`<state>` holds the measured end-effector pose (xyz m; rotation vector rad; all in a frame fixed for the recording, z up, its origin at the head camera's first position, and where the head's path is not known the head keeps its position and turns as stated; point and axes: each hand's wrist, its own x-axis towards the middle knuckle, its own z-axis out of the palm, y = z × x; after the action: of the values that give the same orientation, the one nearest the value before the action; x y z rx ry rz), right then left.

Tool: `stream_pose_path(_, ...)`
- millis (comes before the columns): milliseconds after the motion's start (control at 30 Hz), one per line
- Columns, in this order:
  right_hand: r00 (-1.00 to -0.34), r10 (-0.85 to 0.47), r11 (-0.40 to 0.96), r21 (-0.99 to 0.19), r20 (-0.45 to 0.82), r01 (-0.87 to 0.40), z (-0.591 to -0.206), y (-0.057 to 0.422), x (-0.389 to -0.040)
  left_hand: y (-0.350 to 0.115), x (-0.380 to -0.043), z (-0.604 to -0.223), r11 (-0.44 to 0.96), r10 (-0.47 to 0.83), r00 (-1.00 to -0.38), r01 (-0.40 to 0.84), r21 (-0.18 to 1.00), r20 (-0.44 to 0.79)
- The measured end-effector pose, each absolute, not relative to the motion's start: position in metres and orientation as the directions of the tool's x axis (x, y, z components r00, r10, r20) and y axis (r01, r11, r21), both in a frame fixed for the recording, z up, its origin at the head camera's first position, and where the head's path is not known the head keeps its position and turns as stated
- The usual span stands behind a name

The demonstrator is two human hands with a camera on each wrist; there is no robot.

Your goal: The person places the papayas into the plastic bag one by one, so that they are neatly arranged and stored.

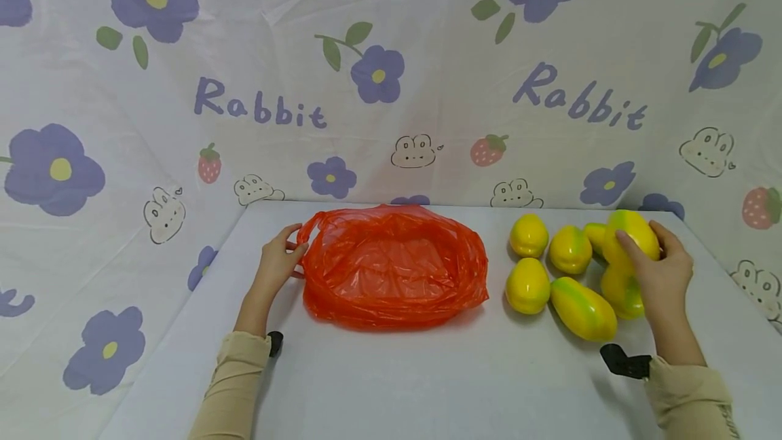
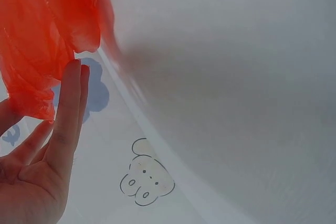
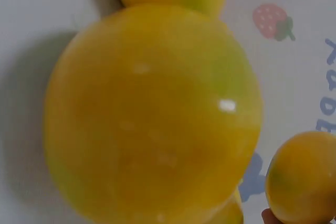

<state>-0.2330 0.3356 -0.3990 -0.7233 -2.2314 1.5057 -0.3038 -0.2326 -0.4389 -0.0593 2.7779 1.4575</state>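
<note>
A red plastic bag lies on the table with its mouth spread wide. My left hand is at its left end, pinching the edge of the bag between thumb and forefinger while the other fingers stretch out, as the left wrist view shows. On the right, my right hand grips a glossy yellow mango-like fruit with a green tinge, raised above the others. In the right wrist view this fruit appears at the lower right with a fingertip under it. Another yellow fruit fills the middle of that view.
Several more yellow-green fruits sit grouped right of the bag, among them an upright one and a long one lying down. Behind the white table hangs a cloth printed with flowers and rabbits.
</note>
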Motion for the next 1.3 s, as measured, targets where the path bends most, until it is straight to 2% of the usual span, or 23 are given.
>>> stream_pose_path(900,-0.913,0.404,0.328,-0.941,0.058,0.086,-0.384,0.249,-0.26,-0.232,-0.305,-0.439,0.571,-0.019,-1.0,-0.022,0.82,-0.014)
stream_pose_path(1300,-0.932,0.349,0.334,-0.942,0.095,0.029,-0.389,0.208,-0.272,-0.23,-0.303,-0.437,0.575,-0.025,-1.0,-0.028,0.817,-0.016)
